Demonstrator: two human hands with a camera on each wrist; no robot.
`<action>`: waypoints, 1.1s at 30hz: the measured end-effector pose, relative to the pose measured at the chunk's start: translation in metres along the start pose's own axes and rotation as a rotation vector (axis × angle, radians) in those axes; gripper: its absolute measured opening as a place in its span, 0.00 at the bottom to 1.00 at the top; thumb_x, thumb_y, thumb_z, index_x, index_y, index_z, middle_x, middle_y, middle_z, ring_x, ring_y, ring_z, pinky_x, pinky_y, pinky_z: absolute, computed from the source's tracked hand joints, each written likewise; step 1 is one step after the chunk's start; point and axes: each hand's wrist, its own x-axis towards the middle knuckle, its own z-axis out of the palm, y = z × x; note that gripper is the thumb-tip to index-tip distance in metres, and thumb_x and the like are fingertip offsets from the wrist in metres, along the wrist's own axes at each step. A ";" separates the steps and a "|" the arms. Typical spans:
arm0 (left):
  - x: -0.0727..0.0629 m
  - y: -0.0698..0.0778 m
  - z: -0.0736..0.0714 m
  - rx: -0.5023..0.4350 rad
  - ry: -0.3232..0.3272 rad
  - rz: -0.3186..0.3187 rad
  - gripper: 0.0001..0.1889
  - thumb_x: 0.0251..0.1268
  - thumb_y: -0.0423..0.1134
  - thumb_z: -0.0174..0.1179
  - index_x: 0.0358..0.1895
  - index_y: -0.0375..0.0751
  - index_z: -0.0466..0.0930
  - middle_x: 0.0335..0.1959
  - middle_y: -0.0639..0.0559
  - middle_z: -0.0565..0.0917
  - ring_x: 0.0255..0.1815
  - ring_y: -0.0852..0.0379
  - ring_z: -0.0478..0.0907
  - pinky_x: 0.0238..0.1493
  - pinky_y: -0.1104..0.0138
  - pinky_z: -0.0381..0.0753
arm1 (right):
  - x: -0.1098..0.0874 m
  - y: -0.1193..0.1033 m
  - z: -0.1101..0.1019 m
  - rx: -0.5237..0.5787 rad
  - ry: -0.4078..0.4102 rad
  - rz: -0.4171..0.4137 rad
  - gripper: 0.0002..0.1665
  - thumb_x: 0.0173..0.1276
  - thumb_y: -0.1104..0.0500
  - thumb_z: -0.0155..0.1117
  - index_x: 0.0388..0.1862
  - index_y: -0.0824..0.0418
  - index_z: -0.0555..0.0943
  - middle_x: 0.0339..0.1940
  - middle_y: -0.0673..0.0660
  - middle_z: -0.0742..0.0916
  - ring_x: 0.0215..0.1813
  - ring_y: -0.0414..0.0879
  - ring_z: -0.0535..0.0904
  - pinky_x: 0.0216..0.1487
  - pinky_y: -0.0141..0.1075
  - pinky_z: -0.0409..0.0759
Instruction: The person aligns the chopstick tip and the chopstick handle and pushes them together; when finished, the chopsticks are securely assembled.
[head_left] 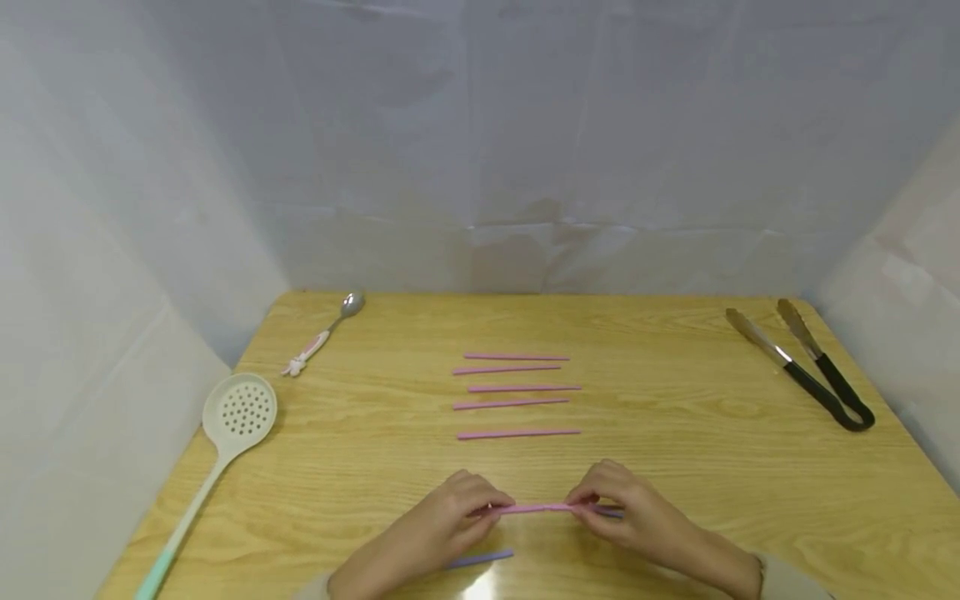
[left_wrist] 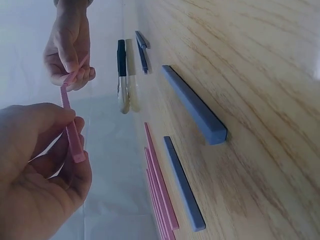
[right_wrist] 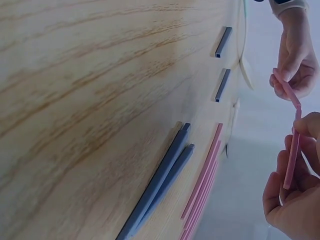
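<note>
My left hand (head_left: pixel 446 512) and right hand (head_left: pixel 633 510) pinch the two ends of a slim pink stick (head_left: pixel 543 507), like a chopstick, over the front of the table. The left wrist view shows my left thumb and fingers round the thicker end of this pink stick (left_wrist: pixel 73 130). A kink shows midway along it in the right wrist view, between the hands. Beneath my left hand lies a blue stick (head_left: pixel 483 558). Two more blue sticks (right_wrist: pixel 162 175) lie side by side beneath my right hand, mostly hidden by it in the head view.
Several pink sticks (head_left: pixel 519 434) lie in rows mid-table. At the left are a white perforated skimmer (head_left: pixel 240 408) and a spoon with a pink-and-white handle (head_left: pixel 322 335). Black-handled tongs (head_left: pixel 813 375) lie spread at the right. Pale sheeting (head_left: pixel 525 150) hangs behind the wooden table (head_left: pixel 675 467).
</note>
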 end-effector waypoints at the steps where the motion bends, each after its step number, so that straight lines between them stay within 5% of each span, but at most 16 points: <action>1: 0.000 -0.001 0.000 -0.001 0.006 0.007 0.11 0.58 0.26 0.61 0.45 0.36 0.81 0.38 0.51 0.83 0.40 0.61 0.77 0.44 0.79 0.77 | 0.000 0.000 0.000 0.004 -0.001 0.003 0.09 0.61 0.68 0.67 0.38 0.57 0.82 0.34 0.47 0.82 0.37 0.37 0.76 0.35 0.26 0.79; 6: 0.000 -0.001 -0.002 -0.030 0.008 0.001 0.13 0.57 0.24 0.62 0.46 0.33 0.80 0.40 0.50 0.82 0.41 0.59 0.77 0.45 0.78 0.78 | 0.001 0.001 -0.002 0.007 0.002 0.002 0.08 0.61 0.67 0.67 0.38 0.57 0.84 0.34 0.49 0.82 0.37 0.38 0.75 0.33 0.27 0.79; 19: 0.005 0.003 -0.002 -0.158 -0.031 -0.181 0.11 0.69 0.28 0.52 0.51 0.29 0.78 0.41 0.49 0.76 0.38 0.66 0.73 0.42 0.76 0.78 | 0.006 0.003 0.002 0.013 0.079 -0.008 0.05 0.62 0.66 0.66 0.38 0.65 0.84 0.34 0.54 0.81 0.38 0.43 0.78 0.39 0.26 0.80; 25: 0.006 0.002 -0.002 -0.182 0.015 -0.176 0.10 0.69 0.29 0.53 0.49 0.29 0.79 0.40 0.48 0.77 0.35 0.68 0.73 0.38 0.77 0.79 | 0.010 0.000 0.000 -0.034 0.097 0.004 0.09 0.66 0.59 0.63 0.38 0.64 0.85 0.34 0.51 0.80 0.38 0.41 0.75 0.37 0.28 0.79; 33: 0.008 0.000 0.000 -0.177 0.088 -0.169 0.09 0.67 0.30 0.55 0.47 0.31 0.81 0.38 0.49 0.79 0.33 0.67 0.75 0.35 0.77 0.79 | 0.013 -0.001 0.000 -0.008 0.104 0.020 0.09 0.58 0.68 0.68 0.39 0.67 0.84 0.34 0.53 0.80 0.35 0.40 0.77 0.36 0.26 0.80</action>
